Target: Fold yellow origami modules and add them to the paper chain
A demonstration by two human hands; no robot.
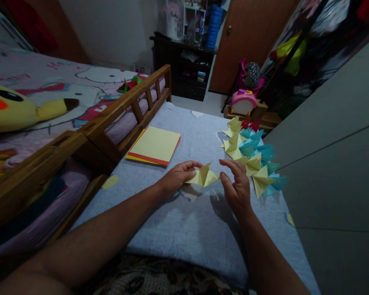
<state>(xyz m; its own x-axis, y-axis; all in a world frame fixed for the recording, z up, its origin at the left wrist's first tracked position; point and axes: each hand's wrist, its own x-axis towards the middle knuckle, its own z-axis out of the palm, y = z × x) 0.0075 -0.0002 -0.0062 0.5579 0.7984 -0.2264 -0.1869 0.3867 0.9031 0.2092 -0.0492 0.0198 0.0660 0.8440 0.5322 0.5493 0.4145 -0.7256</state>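
Between the thumb and fingers of my left hand (180, 176) is one end of a pale yellow folded-paper crane (203, 176), held just above the bed cover. My right hand (237, 184) is at the crane's other end, thumb and index finger apart. Whether the thumb touches the paper tip I cannot tell. To the right of my right hand stand rows of finished paper cranes: yellow cranes (262, 180), blue cranes (266, 152) and a few red cranes (250, 124). A stack of square paper (156, 143), pale yellow on top with orange and deeper yellow edges below, lies beyond my left hand.
The light blue bed cover (172, 229) lies under everything. A wooden bed rail (110, 110) runs along the left, with a yellow plush toy (15, 106) behind it. A pale cabinet side (335, 164) borders the right. A pink toy case (244, 102) stands past the far edge.
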